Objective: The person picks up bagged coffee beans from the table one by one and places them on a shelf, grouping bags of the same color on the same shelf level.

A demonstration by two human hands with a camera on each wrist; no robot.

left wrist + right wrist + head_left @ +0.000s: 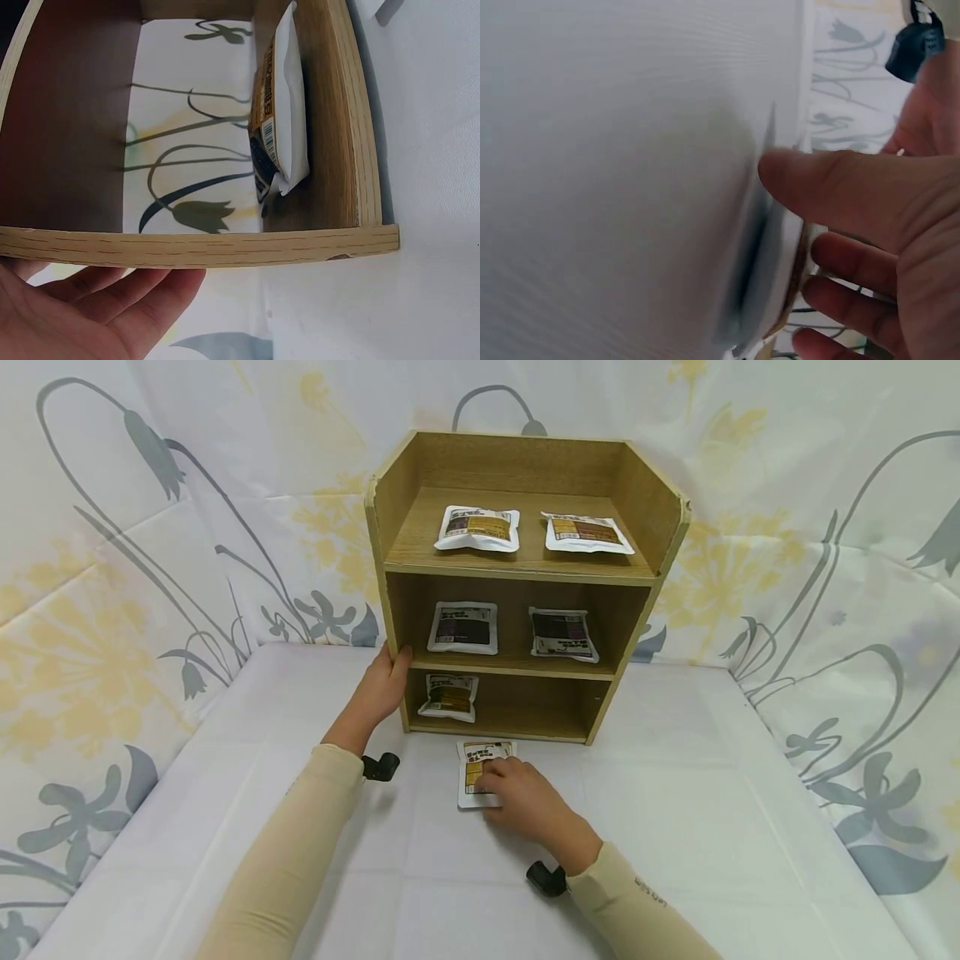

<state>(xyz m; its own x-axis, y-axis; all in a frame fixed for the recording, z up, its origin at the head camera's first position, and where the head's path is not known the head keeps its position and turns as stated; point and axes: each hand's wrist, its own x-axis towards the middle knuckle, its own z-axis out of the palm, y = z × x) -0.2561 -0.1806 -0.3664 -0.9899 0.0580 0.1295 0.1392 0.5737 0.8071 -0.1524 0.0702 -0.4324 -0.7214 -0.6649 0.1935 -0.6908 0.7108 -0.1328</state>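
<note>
My left hand (384, 683) holds the left side panel of the small wooden shelf (517, 570), thumb at the front edge. In the left wrist view, its fingers (154, 300) lie along the panel's outer face. Below the shelf front, my right hand (528, 802) grips a flat white packet (471, 774) with a yellow and brown label on the table. Its thumb (802, 180) is at the packet's edge in the right wrist view, other fingers on the far side. A similar packet (448, 697) lies at the left of the bottom compartment.
Two packets with orange-brown labels (477, 529) (587, 533) lie on the top board. Two dark-labelled packets (463, 628) (562, 635) lie in the middle compartment. A white cloth (712, 827) covers the table. Flower-patterned cloth (810, 468) hangs around the back and sides.
</note>
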